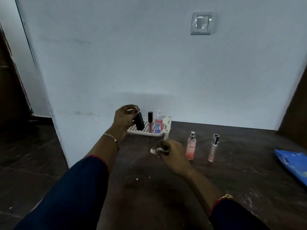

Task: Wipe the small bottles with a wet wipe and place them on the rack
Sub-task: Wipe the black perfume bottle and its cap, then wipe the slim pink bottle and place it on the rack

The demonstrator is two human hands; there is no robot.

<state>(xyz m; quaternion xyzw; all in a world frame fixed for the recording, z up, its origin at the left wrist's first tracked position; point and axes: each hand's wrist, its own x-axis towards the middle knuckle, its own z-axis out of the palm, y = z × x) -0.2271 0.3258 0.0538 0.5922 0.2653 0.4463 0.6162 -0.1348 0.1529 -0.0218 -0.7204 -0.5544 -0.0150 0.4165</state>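
Observation:
My left hand (123,119) holds a small black bottle (139,121) by its top, tilted, over the left end of the white perforated rack (164,129). On the rack stand a slim tube (150,121) with a black cap and a pink spray bottle (158,124). My right hand (171,153) hovers low over the dark counter and pinches a crumpled white wet wipe (155,149). To its right stand a pink spray bottle (191,146) and a slim clear bottle (214,148) with a black cap.
The rack sits against a pale wall with a switch plate (201,23). A blue packet (292,163) lies at the counter's right edge. The counter's left edge drops to a dark floor (29,163). White specks dot the counter.

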